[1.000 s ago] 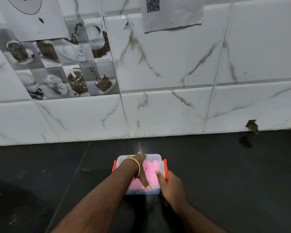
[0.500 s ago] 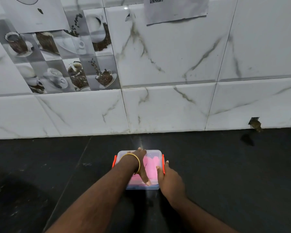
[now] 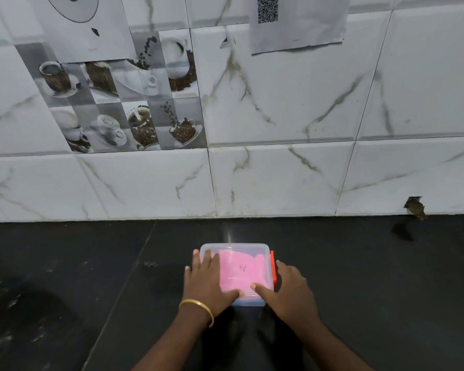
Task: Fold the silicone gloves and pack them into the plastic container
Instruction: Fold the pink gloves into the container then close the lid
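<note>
Head-cam view down onto a black worktop [image 3: 91,277] w/ a white marble-look tiled wall [image 3: 279,116] behind. Near centre sits a small clear plastic container [image 3: 235,249], lid on, w/ the pink silicone gloves [image 3: 243,271] visible folded inside thru the lid. An orange side clip [image 3: 273,266] shows on the right edge; the left clip is hidden.

Left hand [image 3: 208,279], gold bangle [image 3: 198,307] at the wrist, lies flat over the container's left side, fingers straight & spread, thumb pressing the lid near the front edge: not gripping, just pressing. Right hand [image 3: 288,287] rests beside the container's right side, fingers relaxed, thumb tip on the lid near the front right corner; also released, holding nothing.

Task looks nearly done: gloves packed, lid seated, approx. only latching left.

Risks, as judgement: uneven thumb pressure could leave 1 corner of the lid unseated; the light box may slide on the smooth worktop if pushed sideways; bulging glove material could push the lid back up once pressure comes off; a clip may not catch
</note>
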